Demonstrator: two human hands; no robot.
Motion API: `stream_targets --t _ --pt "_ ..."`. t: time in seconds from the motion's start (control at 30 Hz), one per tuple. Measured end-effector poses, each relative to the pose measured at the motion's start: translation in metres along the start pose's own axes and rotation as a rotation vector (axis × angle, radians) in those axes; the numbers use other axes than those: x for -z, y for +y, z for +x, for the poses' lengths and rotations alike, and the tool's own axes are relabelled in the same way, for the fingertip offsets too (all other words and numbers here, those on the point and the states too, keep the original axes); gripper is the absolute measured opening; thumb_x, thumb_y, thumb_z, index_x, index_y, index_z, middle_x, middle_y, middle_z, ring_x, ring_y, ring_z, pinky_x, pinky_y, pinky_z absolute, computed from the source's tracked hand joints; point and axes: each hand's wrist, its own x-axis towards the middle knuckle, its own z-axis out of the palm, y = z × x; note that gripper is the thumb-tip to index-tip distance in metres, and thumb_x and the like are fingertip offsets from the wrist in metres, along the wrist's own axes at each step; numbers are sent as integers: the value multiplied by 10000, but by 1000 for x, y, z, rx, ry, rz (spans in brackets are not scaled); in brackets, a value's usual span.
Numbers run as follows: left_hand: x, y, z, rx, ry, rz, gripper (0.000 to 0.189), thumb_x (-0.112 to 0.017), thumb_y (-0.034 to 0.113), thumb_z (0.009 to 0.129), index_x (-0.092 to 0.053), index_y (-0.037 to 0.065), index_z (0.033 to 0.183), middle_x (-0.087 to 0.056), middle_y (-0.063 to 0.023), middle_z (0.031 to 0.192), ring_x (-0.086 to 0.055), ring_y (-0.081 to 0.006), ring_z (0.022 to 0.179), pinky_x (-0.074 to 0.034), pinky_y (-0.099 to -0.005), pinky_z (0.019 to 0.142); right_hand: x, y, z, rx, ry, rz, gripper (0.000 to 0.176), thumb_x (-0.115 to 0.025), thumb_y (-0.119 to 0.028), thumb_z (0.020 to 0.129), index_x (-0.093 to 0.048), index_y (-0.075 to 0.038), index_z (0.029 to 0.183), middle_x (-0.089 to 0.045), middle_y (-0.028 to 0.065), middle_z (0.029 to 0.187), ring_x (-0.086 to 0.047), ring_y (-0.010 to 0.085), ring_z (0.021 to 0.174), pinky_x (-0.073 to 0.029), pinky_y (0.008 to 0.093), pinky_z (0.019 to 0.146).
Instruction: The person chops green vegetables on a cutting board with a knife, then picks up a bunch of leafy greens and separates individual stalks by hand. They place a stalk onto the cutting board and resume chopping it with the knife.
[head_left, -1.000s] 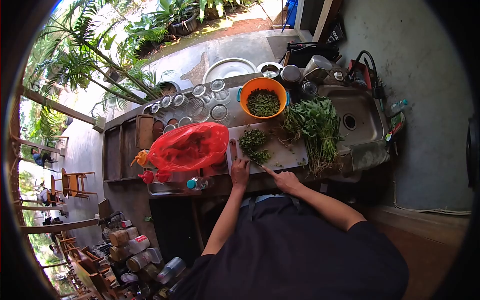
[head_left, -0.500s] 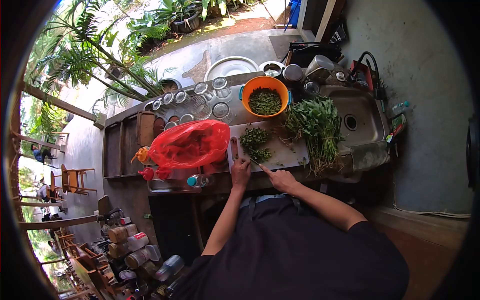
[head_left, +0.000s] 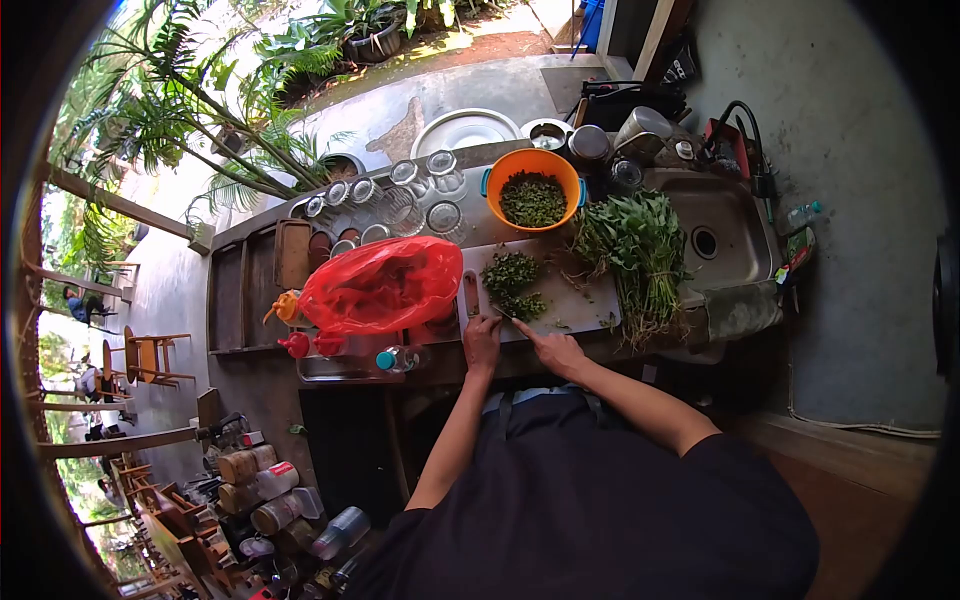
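Note:
My right hand [head_left: 558, 353] is closed around a knife [head_left: 511, 317], whose short blade points toward my left hand. My left hand [head_left: 482, 343] is at the near left edge of the white cutting board [head_left: 584, 293], its fingers bent together; what they pinch, if anything, is too small to make out. A pile of chopped greens [head_left: 513, 278] lies on the board just beyond both hands. On the board's right side rests a large bunch of leafy greens [head_left: 640, 250], with its roots toward me. An orange colander [head_left: 509, 222] behind the board contains more chopped greens.
A red plastic bag [head_left: 385, 288] stands left of the board, with a teal-capped bottle [head_left: 393, 360] nearer me. Several glass jars [head_left: 445, 217] line the counter's back. A metal sink [head_left: 727, 232] is at right. Shelved jars [head_left: 275, 515] stand at lower left.
The knife and my right hand have shifted slightly left and away from me. My left hand stays nearly in place. The view has tilted very slightly.

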Motion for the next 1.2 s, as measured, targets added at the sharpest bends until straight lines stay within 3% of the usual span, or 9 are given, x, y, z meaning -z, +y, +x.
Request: stream_targets --t 0.17,0.57,0.7,0.87,1.2 --pt "-8 -6 5 211 -13 -116 111 -739 122 806 -760 75 904 -668 -107 876 -632 -307 863 -508 -398 787 -2 5 -6 23 12 -19 812 -472 -143 949 -26 -433 1563 -659 203 723 -657 401 629 -535 540 618" --pt "5 4 -1 -32 20 29 106 -726 109 818 -757 77 914 -641 -75 903 -605 -287 890 -482 -402 797 16 9 -29 24 -37 2 792 -471 -144 933 -66 -352 1581 -648 194 702 -652 394 627 -539 530 625" --pt "5 2 -7 -25 -29 76 168 -723 110 811 -762 101 973 -638 -85 949 -604 -289 946 -484 -421 810 20 2 -27 47 -33 28 764 -470 -159 943 -94 -349 1580 -645 195 699 -650 393 620 -539 529 622" --pt "10 6 -12 85 -83 114 242 -699 123 830 -756 194 1054 -581 -30 1040 -543 -245 1038 -398 -426 851 22 -2 -24 22 -67 45 746 -486 -174 948 -127 -351 1577 -641 198 707 -641 389 637 -522 535 633" --pt "9 1 -16 23 -90 106 319 -712 127 803 -736 206 1111 -566 -31 1067 -524 -243 1048 -362 -433 875 8 2 -12 16 -74 64 787 -492 -180 943 -73 -403 1570 -664 205 753 -668 400 674 -547 542 672"
